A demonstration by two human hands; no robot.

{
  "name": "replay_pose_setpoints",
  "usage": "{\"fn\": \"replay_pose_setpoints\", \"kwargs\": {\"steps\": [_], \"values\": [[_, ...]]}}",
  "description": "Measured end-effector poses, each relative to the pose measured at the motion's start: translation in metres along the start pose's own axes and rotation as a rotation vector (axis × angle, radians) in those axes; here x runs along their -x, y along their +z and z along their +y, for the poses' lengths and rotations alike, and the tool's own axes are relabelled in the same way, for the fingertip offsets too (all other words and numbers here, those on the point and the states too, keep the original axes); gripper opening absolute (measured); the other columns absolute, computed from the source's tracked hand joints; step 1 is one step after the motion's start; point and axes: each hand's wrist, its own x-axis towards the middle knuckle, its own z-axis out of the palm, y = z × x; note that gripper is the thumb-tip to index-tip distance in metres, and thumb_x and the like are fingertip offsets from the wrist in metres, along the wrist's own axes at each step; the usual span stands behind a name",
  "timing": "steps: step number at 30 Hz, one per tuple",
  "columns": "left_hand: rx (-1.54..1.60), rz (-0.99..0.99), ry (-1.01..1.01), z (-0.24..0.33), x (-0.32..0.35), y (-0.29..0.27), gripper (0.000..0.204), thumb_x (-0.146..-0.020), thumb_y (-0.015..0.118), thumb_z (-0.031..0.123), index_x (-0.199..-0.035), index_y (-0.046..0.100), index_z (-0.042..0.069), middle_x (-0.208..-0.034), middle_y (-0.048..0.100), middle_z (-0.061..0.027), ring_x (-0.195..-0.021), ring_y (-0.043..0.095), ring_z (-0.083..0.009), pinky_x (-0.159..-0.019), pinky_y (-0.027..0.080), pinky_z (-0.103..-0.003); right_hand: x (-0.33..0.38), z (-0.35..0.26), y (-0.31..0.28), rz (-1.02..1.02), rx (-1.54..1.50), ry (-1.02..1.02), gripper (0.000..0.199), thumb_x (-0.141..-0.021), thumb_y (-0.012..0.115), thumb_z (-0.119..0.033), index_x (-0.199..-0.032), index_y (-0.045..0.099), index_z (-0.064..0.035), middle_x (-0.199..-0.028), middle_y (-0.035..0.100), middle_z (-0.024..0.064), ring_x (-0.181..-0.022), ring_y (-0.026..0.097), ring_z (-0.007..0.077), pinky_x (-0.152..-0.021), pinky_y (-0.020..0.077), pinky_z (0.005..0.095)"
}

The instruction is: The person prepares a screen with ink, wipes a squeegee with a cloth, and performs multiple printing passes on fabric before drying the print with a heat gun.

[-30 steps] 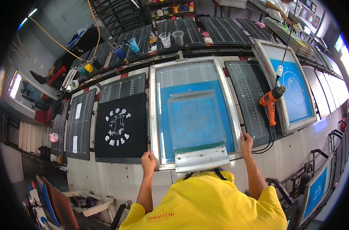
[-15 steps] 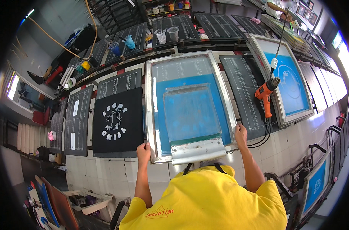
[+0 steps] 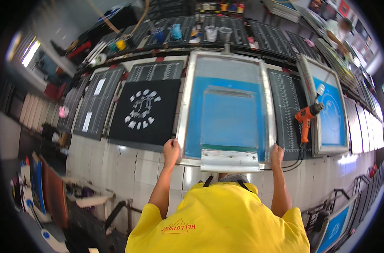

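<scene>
Compared with a moment ago, I see that the screen frame (image 3: 228, 110) sits a little more to the left in the view, and both hands keep their grip on its near rail. My left hand (image 3: 171, 150) is clamped on the near left corner, and my right hand (image 3: 277, 152) is clamped on the near right corner, probably to keep the frame level and square. It lies over the tabletop (image 3: 128, 160), beside the black printed shirt (image 3: 144, 110). Its long axis runs away from me. A squeegee (image 3: 230, 160) rests across the near end. An orange heat gun (image 3: 306, 119) seems to lie to the right.
</scene>
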Motion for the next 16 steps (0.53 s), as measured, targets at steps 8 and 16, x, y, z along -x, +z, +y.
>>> {"fn": "replay_pose_setpoints", "kwargs": {"steps": [8, 16], "values": [[0.079, 0.009, 0.001, 0.027, 0.038, -0.022, 0.032, -0.093, 0.056, 0.025, -0.098, 0.068, -0.004, -0.092, 0.069, -0.0205, -0.084, 0.066, -0.0348, -0.075, 0.05, -0.041, 0.015, 0.05, -0.041, 0.094, 0.017, -0.05, 0.045, -0.096, 0.053, -0.032, -0.108, 0.066, 0.0099, -0.088, 0.066, 0.0134, -0.084, 0.058, 0.0201, -0.079, 0.0462, 0.0371], [0.202, 0.184, -0.064, 0.037, 0.097, -0.091, 0.03, -0.094, 0.059, 0.025, -0.101, 0.069, -0.003, -0.079, 0.067, -0.012, -0.071, 0.06, -0.0185, -0.066, 0.047, -0.032, 0.027, 0.021, -0.057, -0.111, -0.096, -0.031, 0.044, -0.096, 0.053, -0.032, -0.116, 0.066, 0.0056, -0.098, 0.064, 0.0123, -0.09, 0.057, 0.0189, -0.083, 0.0468, 0.0347]]}}
